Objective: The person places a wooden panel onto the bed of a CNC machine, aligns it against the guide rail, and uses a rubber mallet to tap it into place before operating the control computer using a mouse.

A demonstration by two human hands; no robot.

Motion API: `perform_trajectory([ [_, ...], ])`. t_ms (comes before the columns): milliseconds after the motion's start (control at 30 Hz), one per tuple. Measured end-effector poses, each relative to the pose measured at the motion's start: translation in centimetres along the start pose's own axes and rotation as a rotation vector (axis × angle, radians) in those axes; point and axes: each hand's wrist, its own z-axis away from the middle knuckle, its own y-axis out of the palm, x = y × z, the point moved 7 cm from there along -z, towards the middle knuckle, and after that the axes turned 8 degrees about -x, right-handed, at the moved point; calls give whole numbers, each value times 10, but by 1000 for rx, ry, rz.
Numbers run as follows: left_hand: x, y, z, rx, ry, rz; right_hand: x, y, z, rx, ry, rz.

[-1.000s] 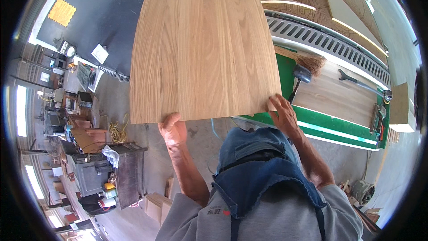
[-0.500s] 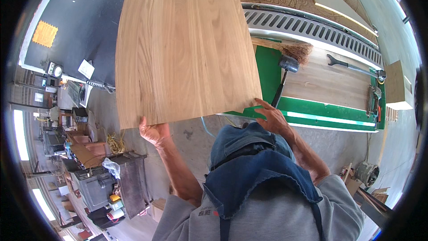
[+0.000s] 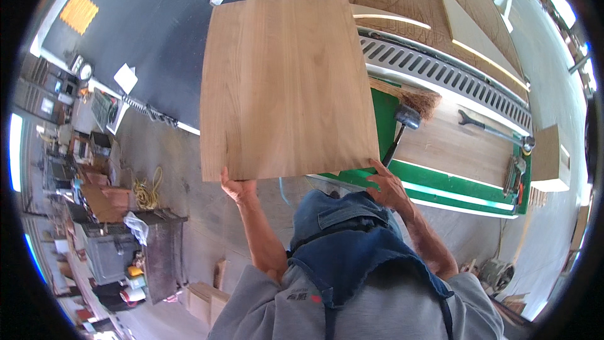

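Observation:
A broad, light-brown wooden panel (image 3: 286, 88) stretches out in front of me, its near edge toward my body. At the panel's near left corner my left hand (image 3: 238, 187) grips the edge, thumb on top and the fingers hidden underneath. My right hand (image 3: 387, 186) holds the near right corner, its thumb or finger at the edge and the rest partly hidden below. Just right of that corner lies a black-headed mallet (image 3: 408, 117), beside a straw hand broom (image 3: 420, 102).
On the right, a green-edged bench (image 3: 453, 184) carries another board (image 3: 453, 145) and a wrench-like tool (image 3: 491, 127). A slotted metal rail (image 3: 440, 72) runs behind it. A dark tabletop (image 3: 157, 38) lies far left. Coiled yellow cord (image 3: 148, 192) rests on the floor by a dark cabinet (image 3: 110, 252).
In my view the panel has shifted right and its near edge sits more level. Both hands have moved with it, keeping their hold at the corners.

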Motion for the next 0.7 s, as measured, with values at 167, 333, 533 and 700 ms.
perform_trajectory([
  [167,23,-33,-11,-13,-44,47,-9,-3,2,17,23,66],
  [333,46,-66,-20,-61,-115,120,-15,-9,4,18,14,149],
  [533,66,-87,-30,-70,-155,168,-20,-9,3,5,26,204],
  [700,74,-100,-40,-134,-153,139,-24,-1,3,-4,67,187],
])
